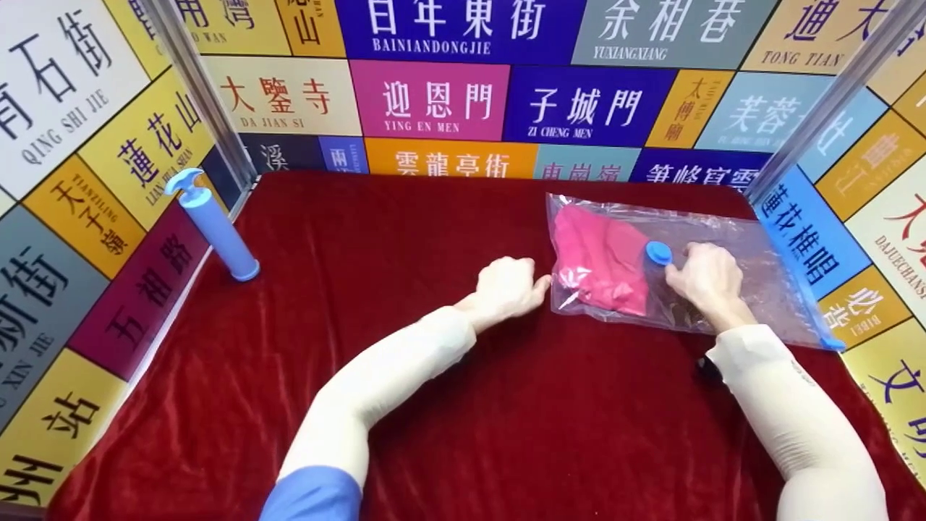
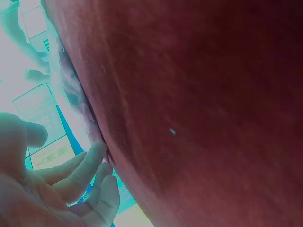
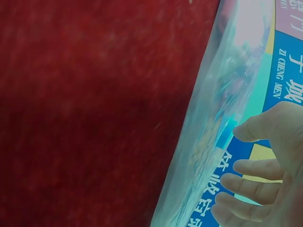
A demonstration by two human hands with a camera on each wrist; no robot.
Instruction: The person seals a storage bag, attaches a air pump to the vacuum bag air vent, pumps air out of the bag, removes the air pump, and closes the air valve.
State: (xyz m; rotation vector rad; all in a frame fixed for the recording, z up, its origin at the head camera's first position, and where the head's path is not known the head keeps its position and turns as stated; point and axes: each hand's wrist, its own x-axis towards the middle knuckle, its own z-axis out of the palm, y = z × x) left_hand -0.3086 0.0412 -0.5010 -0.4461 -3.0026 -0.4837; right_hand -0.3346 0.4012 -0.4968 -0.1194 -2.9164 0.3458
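Note:
A clear plastic storage bag (image 1: 767,278) lies flat on the right of the table, with folded pink cloth (image 1: 597,253) in its left half. A round blue valve cap (image 1: 658,252) sits on its upper face. My right hand (image 1: 705,278) is over the bag just right of the cap. In the right wrist view its thumb (image 3: 251,130) points at the blue cap, the other fingers apart and loosely bent. My left hand (image 1: 508,289) is by the bag's left edge, fingertips (image 2: 98,150) right at that edge in the left wrist view, holding nothing.
A blue hand pump (image 1: 224,235) stands at the back left. Dark red velvet cloth (image 1: 405,239) covers the table. Printed sign panels (image 1: 434,101) wall the back and sides, with metal posts (image 1: 206,94) in the corners. A blue slider (image 1: 833,344) sits at the bag's right end.

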